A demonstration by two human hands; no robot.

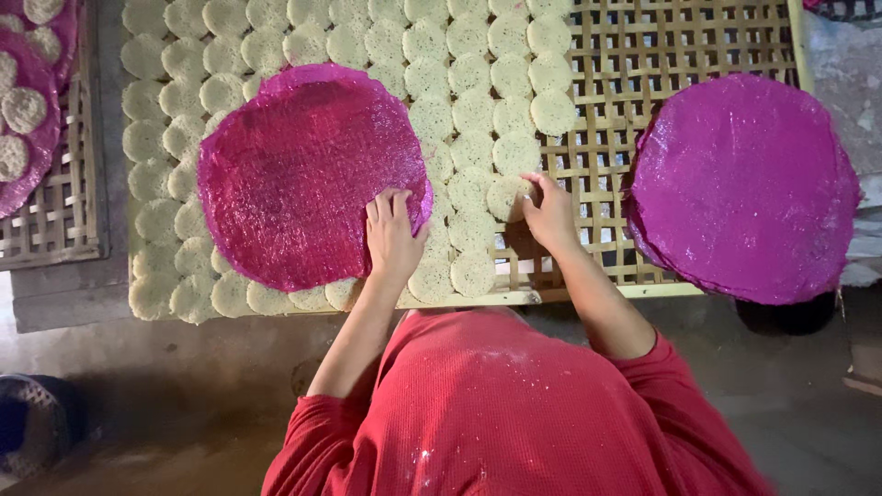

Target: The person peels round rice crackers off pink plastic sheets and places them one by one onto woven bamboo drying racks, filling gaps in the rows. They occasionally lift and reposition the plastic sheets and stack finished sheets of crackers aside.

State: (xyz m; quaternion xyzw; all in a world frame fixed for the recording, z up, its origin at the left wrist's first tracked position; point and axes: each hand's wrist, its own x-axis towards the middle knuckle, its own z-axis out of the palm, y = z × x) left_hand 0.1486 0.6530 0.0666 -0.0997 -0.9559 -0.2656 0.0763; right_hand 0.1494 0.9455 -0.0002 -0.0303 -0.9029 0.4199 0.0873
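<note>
Two hands show, the left hand (393, 241) and the right hand (549, 213); two bamboo lattice trays, the large tray (643, 55) in the middle and a smaller tray (55, 211) at the left edge; three round mats in pink and purple, a crimson mat (294, 174) on the large tray, a purple mat (744, 184) at its right end, and a third mat (28, 110) partly cut off at the left; the pale round noodle cakes (473, 110) on the large tray run to several dozen, too many and too overlapped for an exact count; about six more cakes (23, 108) lie on the left mat.
</note>
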